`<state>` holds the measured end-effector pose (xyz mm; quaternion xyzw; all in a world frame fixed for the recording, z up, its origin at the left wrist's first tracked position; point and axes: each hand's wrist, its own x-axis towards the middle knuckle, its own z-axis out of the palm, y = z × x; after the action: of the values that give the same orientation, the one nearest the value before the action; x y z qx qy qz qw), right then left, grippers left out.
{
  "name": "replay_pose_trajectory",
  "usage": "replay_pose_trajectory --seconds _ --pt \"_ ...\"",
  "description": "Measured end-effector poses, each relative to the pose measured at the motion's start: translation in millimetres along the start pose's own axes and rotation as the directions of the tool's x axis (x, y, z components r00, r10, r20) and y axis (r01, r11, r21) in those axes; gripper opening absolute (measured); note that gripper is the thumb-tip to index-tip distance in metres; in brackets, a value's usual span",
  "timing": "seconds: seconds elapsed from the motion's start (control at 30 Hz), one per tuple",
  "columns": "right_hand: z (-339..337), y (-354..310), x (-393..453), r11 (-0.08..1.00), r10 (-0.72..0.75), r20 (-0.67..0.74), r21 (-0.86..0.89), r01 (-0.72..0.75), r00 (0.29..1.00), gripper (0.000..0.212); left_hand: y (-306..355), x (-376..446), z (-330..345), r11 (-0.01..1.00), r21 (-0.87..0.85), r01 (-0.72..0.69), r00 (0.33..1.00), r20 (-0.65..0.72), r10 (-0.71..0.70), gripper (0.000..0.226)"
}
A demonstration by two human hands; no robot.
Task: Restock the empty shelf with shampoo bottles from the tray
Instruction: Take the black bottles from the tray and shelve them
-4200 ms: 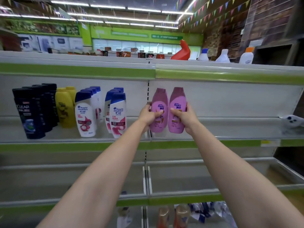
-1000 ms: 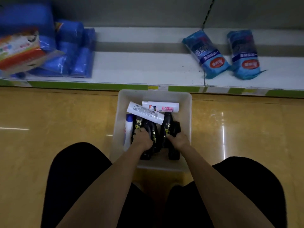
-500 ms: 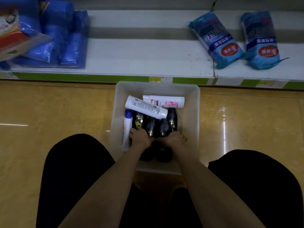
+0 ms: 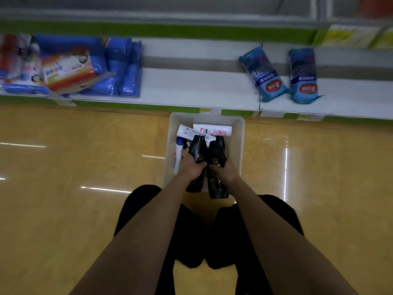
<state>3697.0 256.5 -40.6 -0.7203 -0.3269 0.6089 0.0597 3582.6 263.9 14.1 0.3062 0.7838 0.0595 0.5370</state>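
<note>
Above both gripped black bottles (image 4: 198,153): open air. Ahead of grip: two white bottles (image 4: 212,130) lying crosswise. Left: upright white bottle (image 4: 178,155), tray wall (image 4: 168,150). Right: tray wall, narrow gap.

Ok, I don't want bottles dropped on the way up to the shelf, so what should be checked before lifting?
1. Left hand grips a black bottle: ok.
2. Right hand grips the other black bottle: ok.
3. Held bottles free of the white tubes in the tray: ok.
4. Caps closed: cannot tell.
5. Room on the destination shelf: cannot tell, out of view.
</note>
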Motion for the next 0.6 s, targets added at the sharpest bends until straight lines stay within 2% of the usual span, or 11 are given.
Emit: replay_pose_trajectory --seconds 0.23,0.37,0.43,0.5,0.6 --pt "-57.3 -95.3 -173.2 0.992 -0.107 -0.037 0.071 0.109 0.994 0.047 68.9 -147.5 -73.1 0.998 0.028 -0.06 0.998 0.034 0.059 0.06" --pt "-84.5 -148.2 -258.6 0.977 -0.154 -0.039 0.143 0.159 0.987 0.014 107.0 -216.2 -114.6 0.994 -0.008 -0.111 0.993 0.035 0.111 0.056" --pt "-94.9 -173.1 -289.7 0.974 -0.161 -0.035 0.156 0.164 0.986 0.018 126.8 -245.4 -134.1 0.989 -0.043 -0.139 0.989 0.034 0.141 0.058" --pt "-101.7 -195.2 -312.5 0.972 -0.155 -0.054 0.173 0.162 0.986 0.011 146.4 -268.8 -150.7 0.983 -0.068 -0.17 0.985 0.008 0.171 0.054" --pt "-112.3 -231.9 -349.2 0.95 -0.173 -0.13 0.24 0.2 0.976 0.018 175.7 -304.5 -177.9 0.969 -0.145 -0.198 0.98 -0.03 0.196 0.045"
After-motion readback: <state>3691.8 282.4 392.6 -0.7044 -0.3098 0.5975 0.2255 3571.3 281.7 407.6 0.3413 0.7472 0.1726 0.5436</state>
